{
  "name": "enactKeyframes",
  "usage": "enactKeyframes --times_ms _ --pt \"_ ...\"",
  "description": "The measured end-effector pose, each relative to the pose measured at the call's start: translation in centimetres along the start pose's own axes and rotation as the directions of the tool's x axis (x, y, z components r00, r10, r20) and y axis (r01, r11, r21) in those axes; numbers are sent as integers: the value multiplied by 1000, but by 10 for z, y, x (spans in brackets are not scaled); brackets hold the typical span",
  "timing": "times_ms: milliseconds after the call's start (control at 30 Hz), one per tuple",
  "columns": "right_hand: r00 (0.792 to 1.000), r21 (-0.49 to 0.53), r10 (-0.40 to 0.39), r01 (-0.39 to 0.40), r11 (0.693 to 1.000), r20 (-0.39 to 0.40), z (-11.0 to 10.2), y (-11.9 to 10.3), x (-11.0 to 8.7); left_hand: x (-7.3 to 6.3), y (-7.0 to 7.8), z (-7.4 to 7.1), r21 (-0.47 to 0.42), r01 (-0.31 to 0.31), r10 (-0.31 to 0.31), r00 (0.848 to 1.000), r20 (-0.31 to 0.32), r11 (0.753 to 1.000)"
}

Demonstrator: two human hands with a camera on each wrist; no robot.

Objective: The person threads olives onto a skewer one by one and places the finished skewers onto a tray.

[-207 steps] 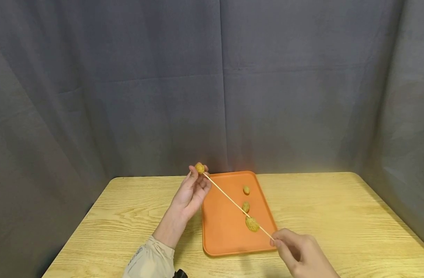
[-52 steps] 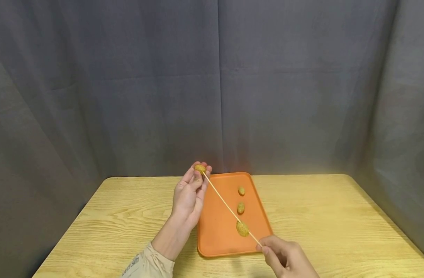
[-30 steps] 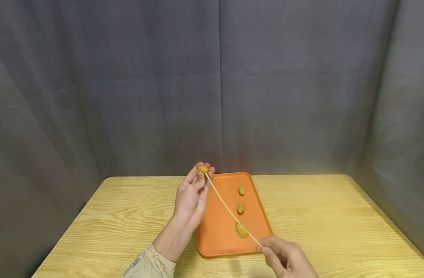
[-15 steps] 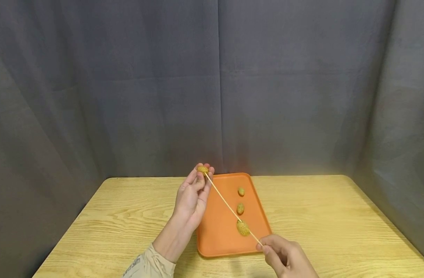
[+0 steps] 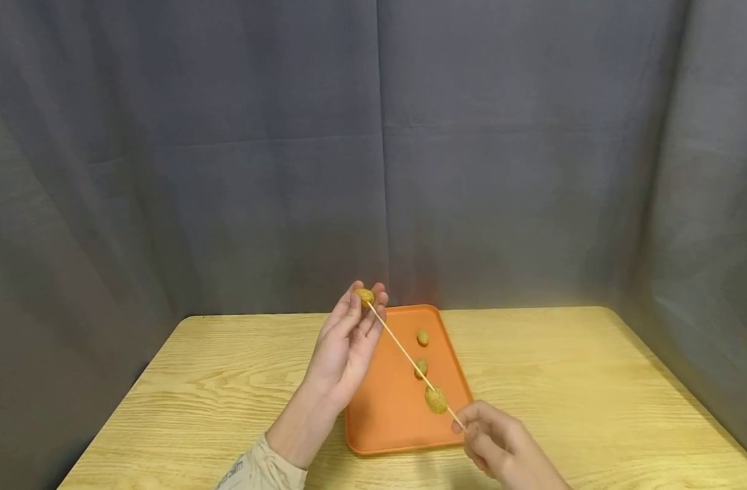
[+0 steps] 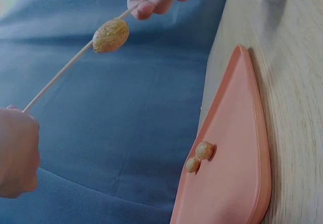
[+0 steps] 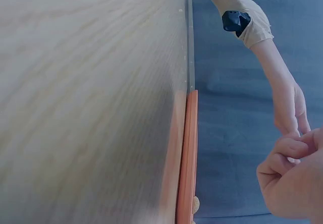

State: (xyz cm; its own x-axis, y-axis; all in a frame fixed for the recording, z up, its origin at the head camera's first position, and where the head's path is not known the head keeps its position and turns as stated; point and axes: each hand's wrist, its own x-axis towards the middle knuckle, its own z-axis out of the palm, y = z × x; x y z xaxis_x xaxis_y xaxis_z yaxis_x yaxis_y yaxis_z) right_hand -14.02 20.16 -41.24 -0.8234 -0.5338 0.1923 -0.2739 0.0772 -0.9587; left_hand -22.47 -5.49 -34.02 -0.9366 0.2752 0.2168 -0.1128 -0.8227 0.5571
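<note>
My left hand [image 5: 343, 344], raised over the tray's far left part, pinches a golden-brown ball [image 5: 365, 296] between thumb and fingers. A thin wooden skewer [image 5: 401, 346] meets that ball at its upper end; how deep it goes cannot be seen. Lower on the skewer sits a larger golden-brown ball [image 5: 436, 400], pierced through, also plain in the left wrist view [image 6: 111, 36]. Just below that ball, my right hand [image 5: 502, 439] pinches the skewer's near end with its fingers curled. In the right wrist view the skewer is hidden by the right hand [image 7: 292, 178].
An orange tray [image 5: 382, 425] lies on the wooden table [image 5: 533, 361] beneath the hands. Two loose brown balls, a smaller one [image 5: 422, 338] and one nearer [image 5: 420, 368], rest on its right side. Grey curtains [image 5: 275, 170] stand behind and beside the table.
My left hand has shifted slightly right, and its thumb lies straighter along the ball. The skewer, bowed a second ago, is now straight. The larger ball sits slightly further right in view.
</note>
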Motion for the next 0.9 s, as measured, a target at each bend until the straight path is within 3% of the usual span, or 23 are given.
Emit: enactKeyframes --times_ms 133,333,667,900 --pt "999 -56 -13 12 998 -29 2 -4 -1 0 0 -3 31 -13 13 1000 -13 999" --pt "979 -157 -131 107 982 -157 4 -5 -4 3 -5 -10 109 -59 65 997 -49 992" --pt "948 -266 -177 105 958 -266 12 -10 -7 3 -13 -10 161 -104 125 984 -128 981" --pt "920 -317 -217 110 942 -327 14 -9 -8 -1 -16 -5 197 -144 169 978 -119 970"
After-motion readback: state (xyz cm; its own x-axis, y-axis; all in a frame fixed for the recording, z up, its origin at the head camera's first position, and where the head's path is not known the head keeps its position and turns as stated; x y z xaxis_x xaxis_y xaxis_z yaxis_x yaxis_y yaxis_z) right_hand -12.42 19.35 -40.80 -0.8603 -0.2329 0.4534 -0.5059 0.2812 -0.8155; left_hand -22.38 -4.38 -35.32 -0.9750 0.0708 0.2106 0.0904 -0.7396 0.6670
